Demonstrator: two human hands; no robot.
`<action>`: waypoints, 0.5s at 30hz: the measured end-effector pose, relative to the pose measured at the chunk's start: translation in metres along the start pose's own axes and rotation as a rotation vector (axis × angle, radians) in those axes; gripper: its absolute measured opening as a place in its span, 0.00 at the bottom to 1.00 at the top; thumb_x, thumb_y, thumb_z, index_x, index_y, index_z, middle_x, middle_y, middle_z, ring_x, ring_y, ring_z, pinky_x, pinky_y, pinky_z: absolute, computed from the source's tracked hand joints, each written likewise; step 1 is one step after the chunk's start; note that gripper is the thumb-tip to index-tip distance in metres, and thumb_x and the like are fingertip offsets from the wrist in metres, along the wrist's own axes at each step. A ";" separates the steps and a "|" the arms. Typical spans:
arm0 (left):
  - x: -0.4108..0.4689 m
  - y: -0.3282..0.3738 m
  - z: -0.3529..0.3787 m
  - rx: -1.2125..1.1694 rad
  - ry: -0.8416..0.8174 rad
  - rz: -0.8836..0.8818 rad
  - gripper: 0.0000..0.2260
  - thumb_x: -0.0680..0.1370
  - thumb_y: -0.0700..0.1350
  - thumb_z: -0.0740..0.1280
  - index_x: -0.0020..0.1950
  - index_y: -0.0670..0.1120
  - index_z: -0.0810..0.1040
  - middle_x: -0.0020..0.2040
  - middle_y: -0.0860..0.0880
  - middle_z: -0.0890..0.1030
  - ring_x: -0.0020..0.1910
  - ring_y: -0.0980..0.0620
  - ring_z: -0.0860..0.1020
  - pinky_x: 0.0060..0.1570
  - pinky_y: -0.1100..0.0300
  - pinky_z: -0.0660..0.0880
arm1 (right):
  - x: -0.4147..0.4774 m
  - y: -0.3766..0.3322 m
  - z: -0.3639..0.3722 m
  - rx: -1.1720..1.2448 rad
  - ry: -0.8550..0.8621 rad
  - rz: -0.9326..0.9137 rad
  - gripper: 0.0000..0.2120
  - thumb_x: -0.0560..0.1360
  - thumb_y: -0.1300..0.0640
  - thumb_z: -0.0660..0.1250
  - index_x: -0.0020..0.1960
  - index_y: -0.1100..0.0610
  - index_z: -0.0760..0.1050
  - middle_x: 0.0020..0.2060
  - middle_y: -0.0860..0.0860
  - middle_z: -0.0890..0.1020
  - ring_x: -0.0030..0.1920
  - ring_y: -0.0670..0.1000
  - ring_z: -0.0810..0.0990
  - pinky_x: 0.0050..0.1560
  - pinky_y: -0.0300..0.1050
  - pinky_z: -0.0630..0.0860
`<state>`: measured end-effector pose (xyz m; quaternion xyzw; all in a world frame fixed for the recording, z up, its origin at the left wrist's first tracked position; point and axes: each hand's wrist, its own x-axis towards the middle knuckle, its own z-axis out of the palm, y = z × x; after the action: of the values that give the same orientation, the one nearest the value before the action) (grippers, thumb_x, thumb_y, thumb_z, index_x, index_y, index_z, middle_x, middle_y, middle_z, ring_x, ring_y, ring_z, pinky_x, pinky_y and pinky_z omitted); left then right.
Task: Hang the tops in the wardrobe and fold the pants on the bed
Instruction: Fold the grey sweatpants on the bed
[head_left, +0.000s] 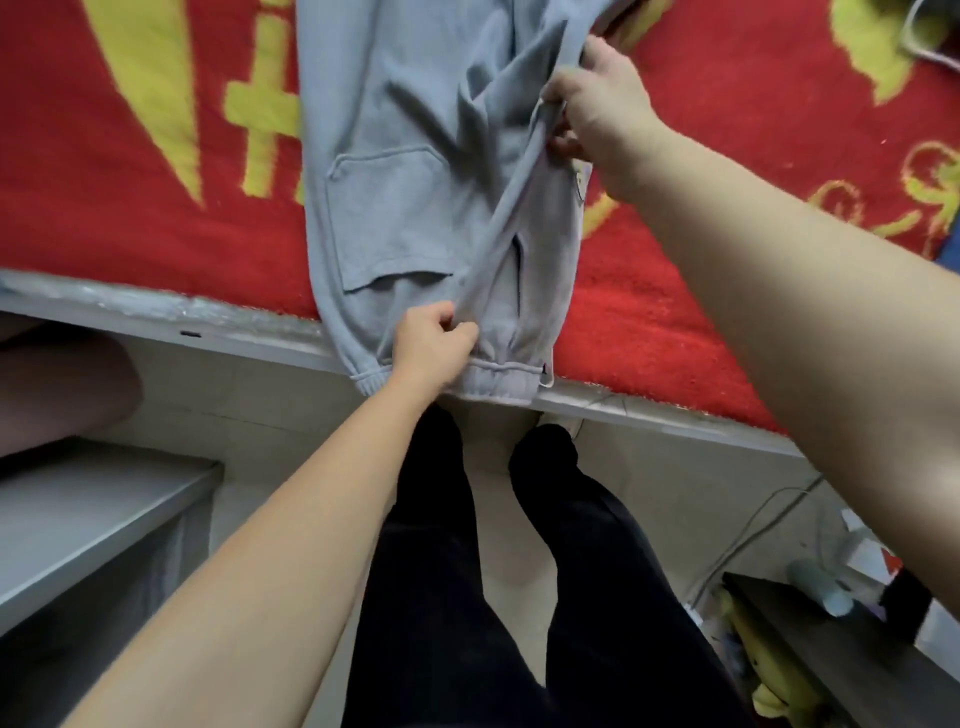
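Pants (405, 130): grey-blue, spread on the red blanket (104, 208) and running away from the bed rail (208, 332); their elastic waistband (498, 376) hangs just over the rail.
Left hand (434, 345): at the rail, fingers curled, thumb and fingertips pinching a ridge of pants cloth just above the waistband.
Right hand (597, 104): well beyond the rail, over the blanket, fingers clamped on the far end of the same ridge, which is lifted off the rest of the cloth.
Ridge (498, 228): a taut strip stretched between both hands.
Patch pocket (384, 223): beyond the rail, left of the ridge.
Black trouser legs (467, 571): on the near side of the rail.
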<state>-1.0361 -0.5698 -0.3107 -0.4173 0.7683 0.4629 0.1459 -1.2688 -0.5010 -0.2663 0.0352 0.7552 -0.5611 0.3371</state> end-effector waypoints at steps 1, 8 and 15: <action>0.001 -0.009 -0.016 -0.025 0.029 -0.027 0.13 0.65 0.48 0.62 0.32 0.38 0.71 0.30 0.45 0.66 0.33 0.50 0.66 0.33 0.55 0.62 | -0.001 -0.008 0.024 0.004 -0.022 -0.058 0.13 0.73 0.69 0.59 0.50 0.55 0.75 0.36 0.47 0.78 0.30 0.42 0.77 0.32 0.36 0.73; 0.020 -0.091 -0.081 -0.050 0.175 -0.271 0.12 0.72 0.40 0.67 0.30 0.42 0.68 0.28 0.49 0.68 0.32 0.47 0.66 0.32 0.56 0.64 | 0.014 -0.004 0.169 -0.174 -0.246 -0.123 0.19 0.75 0.66 0.59 0.65 0.59 0.73 0.48 0.48 0.81 0.47 0.49 0.79 0.54 0.46 0.76; 0.049 -0.123 -0.077 0.023 0.029 -0.367 0.12 0.73 0.44 0.69 0.48 0.45 0.67 0.46 0.44 0.77 0.46 0.43 0.75 0.42 0.54 0.68 | 0.044 0.045 0.214 -0.497 -0.369 -0.011 0.34 0.80 0.56 0.59 0.81 0.56 0.46 0.72 0.50 0.70 0.67 0.48 0.72 0.70 0.42 0.67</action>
<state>-0.9583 -0.6859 -0.3723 -0.5553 0.6866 0.4136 0.2216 -1.1831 -0.6849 -0.3586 -0.1548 0.7956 -0.3580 0.4636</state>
